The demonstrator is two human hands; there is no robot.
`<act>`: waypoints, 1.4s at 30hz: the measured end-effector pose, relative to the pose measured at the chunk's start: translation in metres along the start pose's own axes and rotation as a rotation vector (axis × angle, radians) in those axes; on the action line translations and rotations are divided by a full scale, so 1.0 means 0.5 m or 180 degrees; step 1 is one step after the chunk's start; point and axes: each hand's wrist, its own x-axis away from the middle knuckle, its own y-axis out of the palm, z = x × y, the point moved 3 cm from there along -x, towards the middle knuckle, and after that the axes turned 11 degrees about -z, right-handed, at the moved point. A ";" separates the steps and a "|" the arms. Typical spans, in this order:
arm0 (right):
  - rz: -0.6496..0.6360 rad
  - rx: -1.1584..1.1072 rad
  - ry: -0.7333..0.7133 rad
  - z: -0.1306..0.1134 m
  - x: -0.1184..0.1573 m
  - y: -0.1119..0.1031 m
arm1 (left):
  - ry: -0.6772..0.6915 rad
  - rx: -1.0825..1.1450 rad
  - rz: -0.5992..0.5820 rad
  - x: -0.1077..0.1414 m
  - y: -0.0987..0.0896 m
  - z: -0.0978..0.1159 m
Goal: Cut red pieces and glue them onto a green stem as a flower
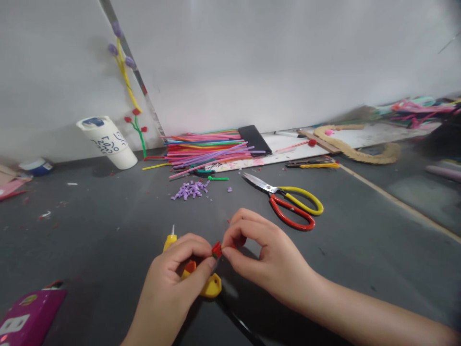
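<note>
Between thumb and forefinger of my left hand point(176, 274) is a small red piece point(216, 250) with a dark green spot at its lower edge. It looks like a little flower head made of fuzzy stem. My right hand point(262, 245) pinches at the right edge of this red piece, fingertips closed together. Beneath my left hand lies a yellow glue gun point(212, 287), partly hidden, its metal nozzle sticking out past the knuckles. Large scissors point(288, 198) with one red and one yellow handle rest beyond my right hand, blades slightly apart.
Purple cut bits point(190, 190) form a small heap. Behind lie a green stem point(219, 179), many coloured pipe cleaners point(205, 149) and a black phone point(254, 139). A white cup point(110, 144) leans at left. A purple box point(32, 315) sits front left; a black cable point(237, 322) runs forward.
</note>
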 end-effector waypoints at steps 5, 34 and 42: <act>0.0000 0.0083 -0.0036 -0.001 0.002 0.001 | -0.0002 0.0051 -0.0021 -0.001 0.000 0.000; -0.0059 -0.0123 0.0034 0.013 0.003 0.009 | -0.1035 0.2046 -0.0198 0.005 0.010 -0.024; -0.0108 -0.0105 -0.0157 -0.003 0.003 -0.020 | -0.0928 0.1763 -0.0119 0.002 0.007 -0.023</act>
